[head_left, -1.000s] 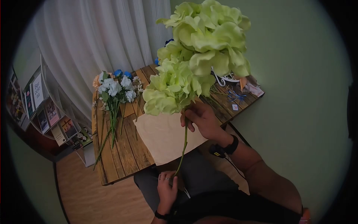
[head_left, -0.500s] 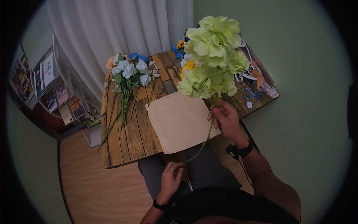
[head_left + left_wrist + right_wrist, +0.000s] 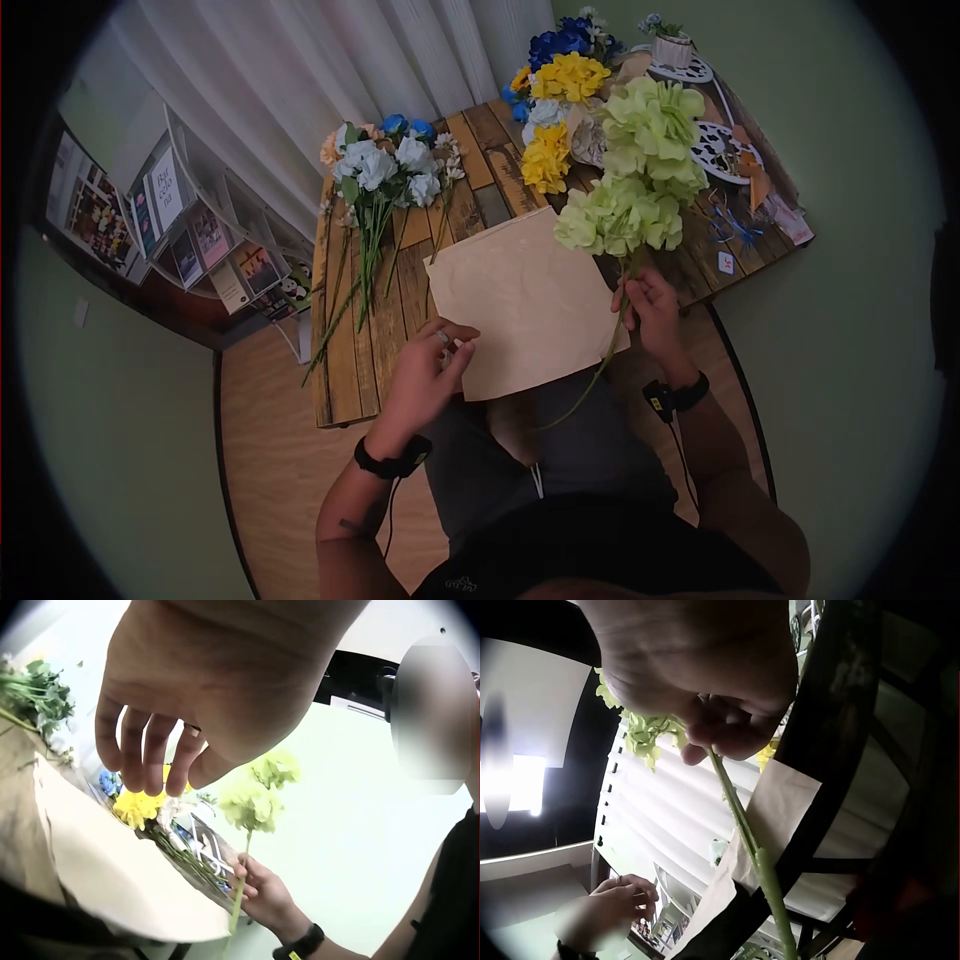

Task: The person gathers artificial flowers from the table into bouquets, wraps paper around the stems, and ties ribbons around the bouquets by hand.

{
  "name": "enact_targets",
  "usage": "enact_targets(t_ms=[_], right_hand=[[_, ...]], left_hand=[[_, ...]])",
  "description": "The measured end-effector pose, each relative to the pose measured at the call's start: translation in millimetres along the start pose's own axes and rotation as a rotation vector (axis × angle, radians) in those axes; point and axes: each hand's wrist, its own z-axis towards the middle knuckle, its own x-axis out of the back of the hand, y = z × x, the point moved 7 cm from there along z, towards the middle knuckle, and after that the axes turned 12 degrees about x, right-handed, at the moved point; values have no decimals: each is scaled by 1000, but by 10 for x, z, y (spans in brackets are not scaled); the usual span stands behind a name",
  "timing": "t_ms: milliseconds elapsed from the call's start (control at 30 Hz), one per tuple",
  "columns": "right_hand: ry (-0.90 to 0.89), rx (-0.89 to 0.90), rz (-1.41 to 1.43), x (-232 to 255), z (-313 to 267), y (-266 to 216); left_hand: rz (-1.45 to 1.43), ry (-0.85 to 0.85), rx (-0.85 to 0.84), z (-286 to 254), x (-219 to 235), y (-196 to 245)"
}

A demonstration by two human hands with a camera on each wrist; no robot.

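The person's right hand (image 3: 655,318) pinched the slim green stem of a large artificial flower with pale lime-green, ruffled petals (image 3: 628,215), gripping it just below the blooms — fingers and thumb closed narrowly round it. Taking the clock from the middle of the square sheet of tan paper (image 3: 525,320), that hand was at 3 o'clock and the blooms at 1 o'clock, held up off the table; the stem curved from the hand toward 7 o'clock, over the lap. The left hand (image 3: 425,370) held nothing, its fingers loosely bent at 8 o'clock, over the sheet's edge; whether it touched the paper could not be told. The sheet lay on a brown table of weathered wooden planks (image 3: 345,385), its near edge jutting past the tabletop. At 10 to 11 o'clock lay a long-stemmed bunch of pale blue cloth-like roses (image 3: 375,168). Bright yellow ruffled flowers (image 3: 546,160) sat at 12 o'clock, with deep blue blossoms (image 3: 560,45) beyond — and a white openwork stand (image 3: 720,165) stood at 2 o'clock.
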Motion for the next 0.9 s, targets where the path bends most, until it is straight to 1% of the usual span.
enact_targets(t_ms=[33,100,133,200,233,300,333,400,433,467,500,533,600,633,667,700,733,800,833,900], right_hand=[[-5,-4,16,49,8,80],[30,-19,47,131,31,238],[25,-19,63,126,41,267],[7,-26,96,147,34,257],[14,-23,102,158,28,246],[-19,-59,94,132,26,252],[-14,-56,97,135,24,244],[-49,-57,106,113,24,232],[-44,-54,108,118,22,229],[-53,-67,100,114,17,234],[-61,-80,90,115,8,236],[-52,-78,88,114,6,218],[-61,-112,85,91,-13,201],[-50,-108,83,97,-11,194],[-59,-102,92,87,-12,190],[-70,-96,101,85,-12,189],[-66,-93,99,101,-6,188],[-83,-74,96,88,-3,189],[-82,-75,93,76,3,202],[-71,-84,71,110,-2,217]], left_hand=[[19,-6,34,184,34,-50],[47,35,-15,547,123,-144],[61,44,-9,728,172,-217],[236,67,9,1118,207,-375],[245,65,5,1333,193,-513],[390,160,-58,1733,191,-750],[394,159,-62,1887,178,-796],[493,187,51,2177,168,-945],[497,185,47,2300,130,-1012],[528,224,81,2430,111,-1131],[558,262,116,2500,103,-1172],[559,257,108,2564,79,-1197],[610,104,252,2685,-24,-1342],[612,100,241,2750,-34,-1428],[576,173,171,2826,-8,-1566],[538,247,104,2820,19,-1531],[537,246,100,2838,20,-1543],[405,303,110,2698,163,-1363],[403,301,109,2622,230,-1283],[312,325,-7,2496,359,-1031]])
